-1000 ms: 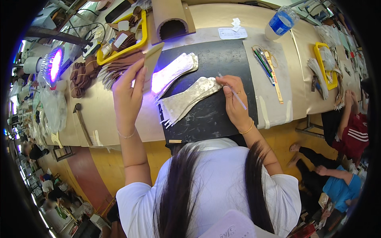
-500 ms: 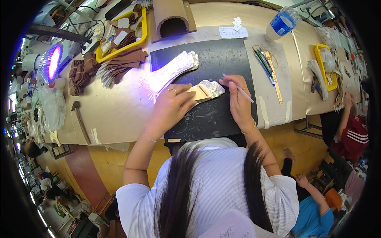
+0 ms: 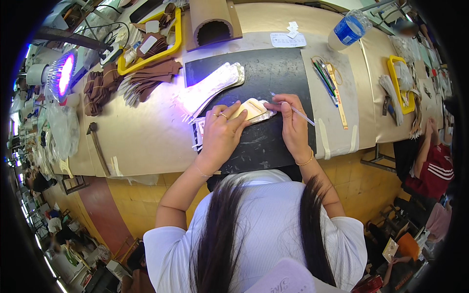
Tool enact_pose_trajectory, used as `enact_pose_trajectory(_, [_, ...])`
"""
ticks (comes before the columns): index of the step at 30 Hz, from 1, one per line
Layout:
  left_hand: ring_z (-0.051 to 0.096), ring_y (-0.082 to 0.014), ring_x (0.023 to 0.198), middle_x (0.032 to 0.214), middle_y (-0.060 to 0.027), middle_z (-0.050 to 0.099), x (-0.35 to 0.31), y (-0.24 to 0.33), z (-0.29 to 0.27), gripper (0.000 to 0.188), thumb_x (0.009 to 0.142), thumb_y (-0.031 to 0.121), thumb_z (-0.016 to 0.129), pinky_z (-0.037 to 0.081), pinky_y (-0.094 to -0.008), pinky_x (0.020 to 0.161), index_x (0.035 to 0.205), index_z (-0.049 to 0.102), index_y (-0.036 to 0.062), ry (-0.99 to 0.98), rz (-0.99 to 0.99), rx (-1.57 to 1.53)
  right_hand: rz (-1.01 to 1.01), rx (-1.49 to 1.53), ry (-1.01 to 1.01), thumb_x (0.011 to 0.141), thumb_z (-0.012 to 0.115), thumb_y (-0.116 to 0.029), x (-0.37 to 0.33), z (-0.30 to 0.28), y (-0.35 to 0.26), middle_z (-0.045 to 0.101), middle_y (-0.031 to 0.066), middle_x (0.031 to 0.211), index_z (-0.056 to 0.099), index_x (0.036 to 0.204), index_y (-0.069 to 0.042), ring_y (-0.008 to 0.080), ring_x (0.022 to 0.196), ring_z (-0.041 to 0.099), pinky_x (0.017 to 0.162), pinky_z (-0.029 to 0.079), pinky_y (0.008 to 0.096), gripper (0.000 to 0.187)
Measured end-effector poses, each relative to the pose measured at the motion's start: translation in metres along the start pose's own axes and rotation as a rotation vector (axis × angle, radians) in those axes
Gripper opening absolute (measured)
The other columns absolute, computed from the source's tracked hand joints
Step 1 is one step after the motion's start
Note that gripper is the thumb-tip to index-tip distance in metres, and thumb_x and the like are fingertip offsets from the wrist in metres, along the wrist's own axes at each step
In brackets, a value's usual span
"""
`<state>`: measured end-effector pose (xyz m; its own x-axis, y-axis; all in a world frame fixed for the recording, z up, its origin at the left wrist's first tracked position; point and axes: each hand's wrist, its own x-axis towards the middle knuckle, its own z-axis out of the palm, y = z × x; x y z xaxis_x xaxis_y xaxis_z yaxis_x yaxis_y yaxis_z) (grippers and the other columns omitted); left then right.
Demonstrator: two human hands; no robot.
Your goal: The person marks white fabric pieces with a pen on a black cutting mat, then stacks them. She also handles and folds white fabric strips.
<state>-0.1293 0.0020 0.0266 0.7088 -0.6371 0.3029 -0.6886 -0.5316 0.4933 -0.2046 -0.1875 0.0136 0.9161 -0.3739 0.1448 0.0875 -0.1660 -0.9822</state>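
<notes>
My left hand (image 3: 222, 129) holds a pale yellow template (image 3: 254, 108) down, its thumb and fingertips pressed on the near-left end. Beneath the template lies a silvery, elongated flat piece (image 3: 266, 116), partly hidden by the hand; its fringed, white end shows left of my wrist. My right hand (image 3: 294, 122) is closed in a writing grip around a thin translucent pen (image 3: 304, 116), whose tip is beside the template's far right end. A stack of similar silvery pieces (image 3: 222, 82) lies just beyond my left hand. All this rests on a black mat (image 3: 278, 68).
A lit purple lamp (image 3: 65, 77) hangs at left. Brown leather strips (image 3: 159, 73) lie by a yellow tray (image 3: 179, 34). A hammer (image 3: 97, 144) is at near left. Pens (image 3: 326, 80), a ruler (image 3: 340, 107) and a water bottle (image 3: 346, 31) stand right. Other people sit at right.
The template and the silvery piece under it have turned and shifted slightly; the piece's fringed end now shows. My left hand has moved a little right. The pen tip has shifted slightly left.
</notes>
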Motion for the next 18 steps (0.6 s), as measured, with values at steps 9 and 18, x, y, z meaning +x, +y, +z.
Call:
enact_pose_trajectory(9, [0.060, -0.0280, 0.099, 0.121, -0.0080, 0.071, 0.001, -0.001, 0.002, 0.027, 0.079, 0.016, 0.080, 0.048, -0.0391, 0.090, 0.105, 0.078, 0.0070, 0.003, 0.008, -0.008, 0.042, 0.012, -0.006, 0.111, 0.040, -0.027, 0.000, -0.001, 0.001, 0.063, 0.0116, 0.110, 0.055, 0.119, 0.002, 0.0244, 0.105, 0.072, 0.091, 0.051, 0.0282, 0.034])
enact_pose_trajectory(18, [0.060, -0.0280, 0.097, 0.119, -0.0087, 0.071, -0.001, 0.000, 0.006, 0.023, 0.081, 0.014, 0.079, 0.047, -0.0400, 0.088, 0.103, 0.077, 0.0083, 0.031, 0.043, 0.037, -0.278, -0.507, -0.253, 0.099, 0.060, -0.014, 0.022, -0.012, -0.016, 0.073, 0.0055, 0.098, 0.071, 0.103, -0.006, 0.0215, 0.091, 0.067, 0.087, 0.044, 0.0337, 0.014])
